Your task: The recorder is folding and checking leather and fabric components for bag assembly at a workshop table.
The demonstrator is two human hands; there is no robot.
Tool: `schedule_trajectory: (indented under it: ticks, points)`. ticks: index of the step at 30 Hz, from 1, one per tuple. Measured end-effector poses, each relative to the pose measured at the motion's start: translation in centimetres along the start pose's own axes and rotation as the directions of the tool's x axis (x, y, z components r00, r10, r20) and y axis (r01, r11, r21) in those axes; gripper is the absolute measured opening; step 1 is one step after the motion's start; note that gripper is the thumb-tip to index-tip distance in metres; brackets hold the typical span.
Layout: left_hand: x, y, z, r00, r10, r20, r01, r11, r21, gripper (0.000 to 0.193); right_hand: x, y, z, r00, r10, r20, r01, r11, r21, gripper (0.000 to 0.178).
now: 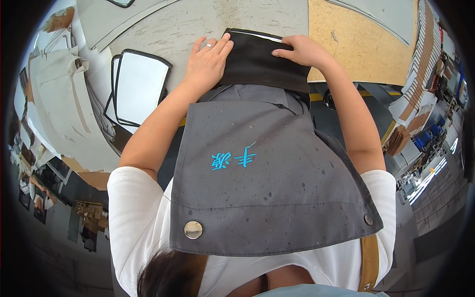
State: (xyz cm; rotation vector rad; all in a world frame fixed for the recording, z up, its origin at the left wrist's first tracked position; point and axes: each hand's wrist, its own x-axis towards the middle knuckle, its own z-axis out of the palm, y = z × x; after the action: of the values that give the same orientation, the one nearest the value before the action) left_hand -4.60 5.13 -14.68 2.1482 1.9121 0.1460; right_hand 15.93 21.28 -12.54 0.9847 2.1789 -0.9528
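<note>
A black, smooth sheet (262,64) lies across the near edge of the table in front of my apron. Along its far edge a thin white strip (257,35) shows. My left hand (208,62), with a ring on one finger, rests at the sheet's left edge; its fingers are stretched out and apart, the tips touching the far left corner. At the far right corner my right hand (303,51) grips the sheet, thumb on the black face and index finger along the far edge. Its other fingers are hidden.
Several white panels with black borders (141,89) lie stacked left of my left forearm. Beyond them is a pile of grey-beige sheets (64,99). A tan board (361,59) covers the table's right side. Stacked cardboard strips (420,64) stand at the far right.
</note>
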Motion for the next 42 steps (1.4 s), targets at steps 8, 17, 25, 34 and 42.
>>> schedule_trajectory:
  ticks: [8,17,25,34,42]
  points:
    - [0.2,0.0,0.1,0.999,0.037,0.009,-0.038,0.997,0.065,0.043,1.8,-2.6,3.2,0.934,-0.017,-0.356,0.125,0.951,0.281,0.022]
    - [0.6,0.5,-0.4,0.999,0.025,0.034,-0.029,0.99,0.135,0.041,2.4,-3.1,3.8,0.906,0.071,-0.417,0.043,0.965,0.258,0.019]
    - [1.8,1.9,-0.2,0.97,0.239,0.05,-0.237,0.971,-0.038,0.043,2.6,-3.4,4.4,0.878,-0.006,-0.48,0.095,0.982,0.161,0.018]
    - [2.2,2.0,0.5,0.959,0.256,0.121,-0.258,0.966,0.006,0.042,-2.2,1.0,-0.6,0.99,0.045,-0.136,-0.046,0.999,-0.005,0.03]
    - [2.8,2.4,0.2,0.955,0.267,0.129,-0.27,0.963,0.001,0.046,-1.9,4.9,4.7,0.916,0.112,-0.384,0.142,0.807,0.574,0.03]
